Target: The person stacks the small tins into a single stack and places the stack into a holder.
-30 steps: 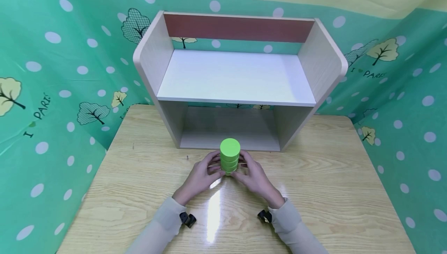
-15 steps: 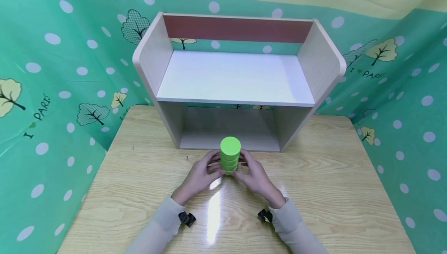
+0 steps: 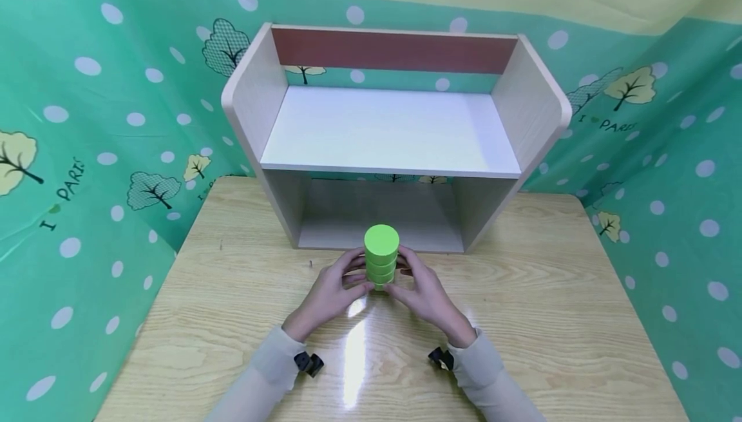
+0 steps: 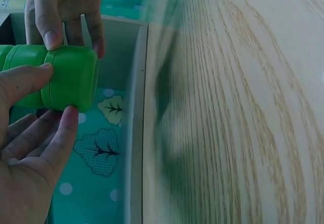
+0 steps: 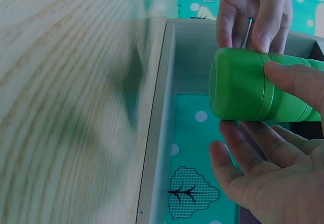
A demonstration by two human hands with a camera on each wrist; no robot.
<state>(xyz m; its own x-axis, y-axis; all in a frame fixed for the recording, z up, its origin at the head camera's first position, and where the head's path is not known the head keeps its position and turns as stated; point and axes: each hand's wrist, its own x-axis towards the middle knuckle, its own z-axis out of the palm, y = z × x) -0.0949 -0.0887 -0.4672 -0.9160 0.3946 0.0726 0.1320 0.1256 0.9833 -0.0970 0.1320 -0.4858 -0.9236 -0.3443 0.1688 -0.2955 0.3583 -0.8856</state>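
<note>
In the head view a bright green cylinder (image 3: pixel 381 256) with grooves round its side stands upright between both hands, in front of the shelf unit. It may be a bottle or a stack of pieces; I cannot tell which. My left hand (image 3: pixel 333 294) holds it from the left, thumb in front and fingers bent along the side. From the right my right hand (image 3: pixel 428 293) grips it the same way. Both wrist views show the rounded base of the cylinder (image 4: pixel 73 79) apart from the tabletop. The thumb of the right hand (image 5: pixel 278 183) presses near a groove.
A two-level shelf unit (image 3: pixel 391 131) with pale side panels and a reddish-brown back strip stands just beyond the hands. The light wood table (image 3: pixel 551 306) extends on both sides. Green patterned cloth (image 3: pixel 110 229) hangs around the back and sides.
The green cylinder has risen very slightly in the head view, both hands keeping their hold. The shelf has shifted a little down in the picture.
</note>
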